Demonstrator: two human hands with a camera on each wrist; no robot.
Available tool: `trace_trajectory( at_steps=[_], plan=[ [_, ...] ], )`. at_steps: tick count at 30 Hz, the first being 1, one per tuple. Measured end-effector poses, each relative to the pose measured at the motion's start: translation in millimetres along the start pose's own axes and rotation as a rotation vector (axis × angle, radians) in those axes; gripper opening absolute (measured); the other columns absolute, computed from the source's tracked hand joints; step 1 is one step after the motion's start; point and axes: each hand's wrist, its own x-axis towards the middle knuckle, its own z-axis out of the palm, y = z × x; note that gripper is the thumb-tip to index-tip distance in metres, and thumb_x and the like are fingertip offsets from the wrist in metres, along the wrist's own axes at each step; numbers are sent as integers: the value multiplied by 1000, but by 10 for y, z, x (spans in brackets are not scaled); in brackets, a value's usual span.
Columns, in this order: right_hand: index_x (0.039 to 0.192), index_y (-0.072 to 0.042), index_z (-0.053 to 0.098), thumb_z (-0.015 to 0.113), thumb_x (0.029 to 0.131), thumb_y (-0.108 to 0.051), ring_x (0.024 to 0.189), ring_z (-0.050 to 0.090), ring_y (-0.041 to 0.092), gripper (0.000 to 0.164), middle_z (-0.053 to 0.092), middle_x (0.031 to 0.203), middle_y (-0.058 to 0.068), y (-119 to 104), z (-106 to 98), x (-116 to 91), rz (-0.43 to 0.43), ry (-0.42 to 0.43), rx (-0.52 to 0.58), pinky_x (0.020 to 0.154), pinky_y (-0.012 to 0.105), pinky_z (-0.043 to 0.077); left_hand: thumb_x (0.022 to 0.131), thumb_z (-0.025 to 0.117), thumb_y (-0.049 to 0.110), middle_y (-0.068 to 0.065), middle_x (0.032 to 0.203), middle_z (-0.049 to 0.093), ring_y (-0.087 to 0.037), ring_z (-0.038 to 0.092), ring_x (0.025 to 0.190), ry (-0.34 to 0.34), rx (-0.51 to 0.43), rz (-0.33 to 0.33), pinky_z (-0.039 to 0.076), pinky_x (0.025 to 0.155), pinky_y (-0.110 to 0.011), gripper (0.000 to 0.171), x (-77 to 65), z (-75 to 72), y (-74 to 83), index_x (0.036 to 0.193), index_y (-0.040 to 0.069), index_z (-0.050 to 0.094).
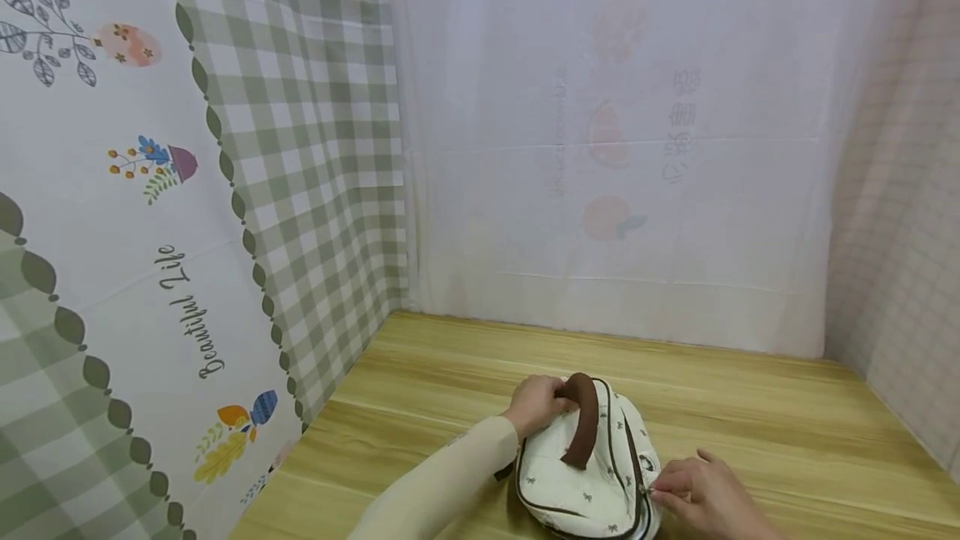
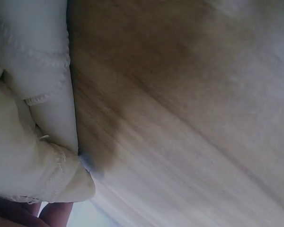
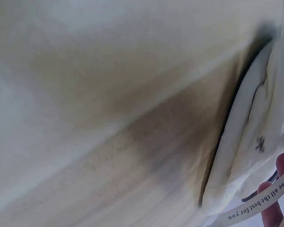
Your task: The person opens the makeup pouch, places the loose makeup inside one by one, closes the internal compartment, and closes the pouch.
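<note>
A small cream bag (image 1: 551, 486) with dark brown piping, printed little bows and a brown handle (image 1: 586, 419) lies on the wooden table. My left hand (image 1: 536, 404) grips it at the far left, fingers by the handle's far end. On the bag's right side, my right hand (image 1: 697, 490) pinches at the zipper edge with thumb and forefinger; the zipper pull itself is mostly hidden. The right wrist view shows the bag's side (image 3: 246, 137), with a printed ribbon (image 3: 255, 205) crossing in front of the fingers (image 3: 272, 213). A cream sleeve (image 2: 23, 142) fills the left wrist view's left side.
The wood-grain table (image 1: 450, 365) extends around the bag. A green checked cloth (image 1: 322, 107) hangs along the left, a pale white curtain (image 1: 510, 190) across the back, and a light gridded cloth (image 1: 911, 232) on the right. A dark strap end (image 1: 504, 472) sticks out at the bag's left.
</note>
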Motion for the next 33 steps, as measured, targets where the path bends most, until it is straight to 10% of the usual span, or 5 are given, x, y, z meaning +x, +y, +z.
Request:
trace_trajectory(
  at_steps=[6,9,14,24,33],
  plan=[
    [78,-30,74,87,65,-15,75,60,-1,24,63,81,-25,-6,-11,-79,-35,1,37,102,23,15,84,78,33,8,70,65,-10,57,63,15,-1,-34,42,57,-25,19,-12,-33,7,75,18,70],
    [76,-31,74,87,64,-14,74,59,-1,24,62,79,-25,11,-12,-82,-5,7,21,104,41,25,86,77,33,9,68,63,-9,54,60,8,-9,-44,41,56,-25,22,-22,-48,-10,74,18,68],
    [72,-29,73,87,63,-11,71,59,-1,24,61,76,-25,91,-45,-74,111,13,-21,70,68,38,88,75,33,11,70,63,-6,51,59,13,-49,-64,40,55,-24,19,-55,-83,-90,77,19,69],
    [81,-18,80,82,79,-21,72,67,9,4,73,79,-8,402,-133,87,465,-94,-105,64,36,52,86,76,35,16,61,53,-2,44,54,87,-46,-27,34,49,-22,22,-235,-208,-237,73,20,68],
    [97,-11,80,70,91,-24,93,69,37,17,75,97,9,747,-80,297,587,-211,-59,75,55,52,92,71,33,16,59,48,-1,40,52,54,37,48,32,47,-22,24,-538,-281,-195,72,20,66]
  ],
)
